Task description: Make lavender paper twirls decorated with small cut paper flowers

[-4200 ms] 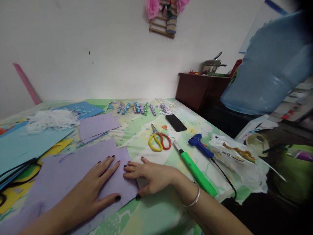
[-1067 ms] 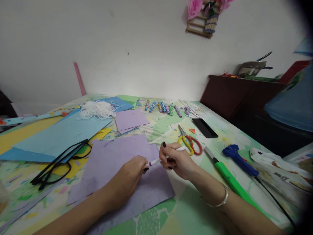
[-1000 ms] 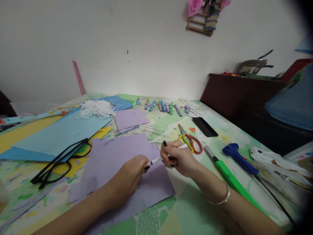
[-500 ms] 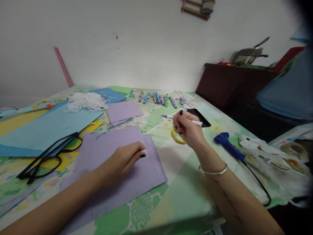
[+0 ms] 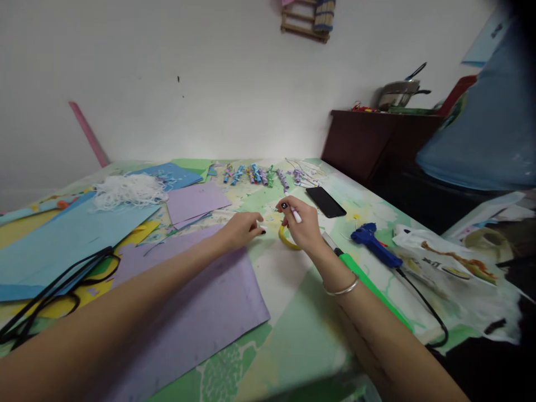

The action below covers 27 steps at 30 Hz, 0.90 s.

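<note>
My right hand (image 5: 305, 224) grips a slim white pen (image 5: 297, 216) with a purple tip that points away from me. Its fingers are closed around the barrel, above a yellow ring-shaped thing (image 5: 286, 239) on the table. To the left, my left hand (image 5: 243, 230) pinches a small white piece (image 5: 262, 226), mostly hidden by thumb and finger. Under my left forearm lies a large purple sheet (image 5: 226, 296). A green utility knife (image 5: 368, 285) rests partly behind my right forearm.
Small decorated rolls (image 5: 263, 176) line the back. A black phone (image 5: 326, 201), blue glue gun (image 5: 376, 244) and plastic bag (image 5: 444, 254) are right. At left are white string (image 5: 128, 191), smaller purple sheets (image 5: 196, 202), blue sheets (image 5: 71, 240) and black glasses (image 5: 54, 290).
My left hand has moved forward and right, off the purple sheet, closer to my right hand. The pen now points away instead of left. The view has shifted right, and the green knife shows.
</note>
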Motion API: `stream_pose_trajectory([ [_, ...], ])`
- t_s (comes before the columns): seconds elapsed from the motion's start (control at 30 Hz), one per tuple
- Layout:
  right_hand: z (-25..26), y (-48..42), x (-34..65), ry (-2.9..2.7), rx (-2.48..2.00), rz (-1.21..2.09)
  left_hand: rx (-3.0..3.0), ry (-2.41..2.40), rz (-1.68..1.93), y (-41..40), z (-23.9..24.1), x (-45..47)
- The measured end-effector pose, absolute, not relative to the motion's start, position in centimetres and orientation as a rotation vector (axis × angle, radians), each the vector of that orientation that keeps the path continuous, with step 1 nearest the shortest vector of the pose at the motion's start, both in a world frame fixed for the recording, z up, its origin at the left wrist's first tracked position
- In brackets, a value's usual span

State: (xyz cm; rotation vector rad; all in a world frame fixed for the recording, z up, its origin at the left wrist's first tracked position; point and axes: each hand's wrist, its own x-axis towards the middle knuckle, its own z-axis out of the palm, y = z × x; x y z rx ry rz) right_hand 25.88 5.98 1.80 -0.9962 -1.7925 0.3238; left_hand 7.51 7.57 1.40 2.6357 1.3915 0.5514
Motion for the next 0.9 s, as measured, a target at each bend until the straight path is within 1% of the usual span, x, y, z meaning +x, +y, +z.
stream_pose_trajectory([
  [0.1, 1.8, 6.1, 26.2, -1.832, -1.002, 0.268, 2.619, 1.475, 0.607, 6.3, 0.4, 6.3],
  [0.2, 2.0, 6.2, 26.5, -1.796, -1.016, 0.267, 2.617, 1.564, 0.625, 2.4, -0.4, 4.0],
  [0.23, 2.1, 6.1, 26.6, -1.777, -1.026, 0.271, 2.642, 1.610, 0.588, 1.0, -0.7, 3.2],
  [0.33, 2.2, 5.9, 26.3, -1.763, -1.047, 0.274, 2.695, 1.685, 0.315, -2.2, -1.8, 1.5],
  [0.43, 2.1, 5.6, 25.9, -1.802, -1.034, 0.279, 2.717, 1.672, 0.100, -3.2, -2.8, 1.0],
  [0.5, 2.0, 5.6, 25.8, -1.816, -1.022, 0.292, 2.752, 1.661, 0.047, -3.1, -3.4, 1.0],
  [0.6, 1.7, 5.6, 25.7, -1.793, -1.003, 0.332, 2.804, 1.667, 0.058, -2.7, -3.8, 1.1],
  [0.67, 1.6, 5.5, 25.6, -1.752, -0.979, 0.411, 2.819, 1.670, 0.082, -2.7, -3.9, 1.1],
  [0.83, 1.6, 4.8, 24.6, -1.550, -0.901, 0.767, 2.796, 1.674, 0.104, -2.9, -3.8, 1.2],
  [0.9, 1.5, 4.6, 24.2, -1.530, -0.873, 0.863, 2.785, 1.676, 0.118, -2.9, -3.8, 1.2],
])
